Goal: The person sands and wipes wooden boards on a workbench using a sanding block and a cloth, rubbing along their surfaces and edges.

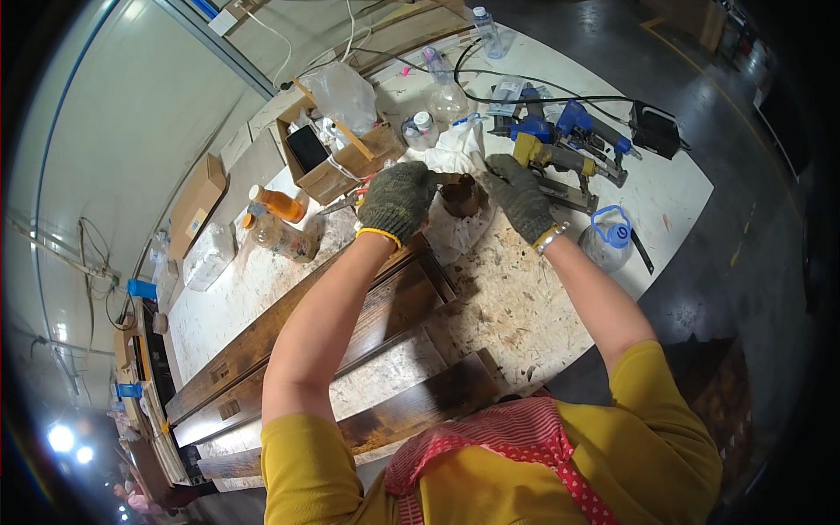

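Observation:
Both my hands wear dark grey knitted gloves. My left hand is closed, its fingertips reaching the left side of a brown-stained opening in a crumpled white plastic bag. Something short and brown shows at those fingertips; I cannot make out what it is. Along the right side of the bag lies my right hand, fingers stretched out and thumb apart. A bunched white cloth sits just beyond both hands. Pliers with red handles lie by my left wrist.
Dark wooden boards cross the white, stained table. Blue and yellow nail guns and a clear jug lie right. A cardboard box, an orange bottle and another bottle stand left. A black hose runs behind.

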Demonstrator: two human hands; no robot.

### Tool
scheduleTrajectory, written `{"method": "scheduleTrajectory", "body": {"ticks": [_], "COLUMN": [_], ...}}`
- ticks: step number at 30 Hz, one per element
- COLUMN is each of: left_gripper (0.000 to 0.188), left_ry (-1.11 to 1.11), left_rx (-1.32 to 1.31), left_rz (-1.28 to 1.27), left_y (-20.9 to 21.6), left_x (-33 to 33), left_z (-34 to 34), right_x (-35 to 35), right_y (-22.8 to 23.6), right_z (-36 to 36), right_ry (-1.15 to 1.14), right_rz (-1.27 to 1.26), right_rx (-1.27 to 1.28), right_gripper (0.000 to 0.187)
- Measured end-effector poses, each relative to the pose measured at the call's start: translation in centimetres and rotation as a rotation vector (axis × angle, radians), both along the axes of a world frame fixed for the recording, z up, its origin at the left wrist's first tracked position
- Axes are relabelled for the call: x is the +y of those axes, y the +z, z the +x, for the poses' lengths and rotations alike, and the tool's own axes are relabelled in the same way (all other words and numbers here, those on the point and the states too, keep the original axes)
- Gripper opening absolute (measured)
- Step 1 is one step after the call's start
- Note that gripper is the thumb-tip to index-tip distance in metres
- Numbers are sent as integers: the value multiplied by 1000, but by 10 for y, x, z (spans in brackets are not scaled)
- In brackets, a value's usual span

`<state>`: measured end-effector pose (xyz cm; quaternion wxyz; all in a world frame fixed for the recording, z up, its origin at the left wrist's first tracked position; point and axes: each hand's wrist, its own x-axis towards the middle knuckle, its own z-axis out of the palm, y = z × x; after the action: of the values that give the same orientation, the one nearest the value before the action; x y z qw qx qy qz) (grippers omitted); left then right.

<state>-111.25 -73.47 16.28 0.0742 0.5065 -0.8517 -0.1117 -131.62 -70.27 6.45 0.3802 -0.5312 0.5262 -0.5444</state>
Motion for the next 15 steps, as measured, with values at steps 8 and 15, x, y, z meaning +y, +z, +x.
{"method": "scheduleTrajectory", "body": {"ticks": [8,15], "left_gripper": [24,35], "left_ry": [-130,-106], "left_rx": [-182,-198], "left_rz": [-106,-172], "left_y": [-37,-45], "left_x": [-18,-19], "left_z": [-7,-14], "right_x": [16,102], "right_y": [-12,-30], "right_z": [7,-17], "right_ry": [100,173], "right_rz": [-34,-129], "right_rx": [499,415], "right_gripper": [34,43]}}
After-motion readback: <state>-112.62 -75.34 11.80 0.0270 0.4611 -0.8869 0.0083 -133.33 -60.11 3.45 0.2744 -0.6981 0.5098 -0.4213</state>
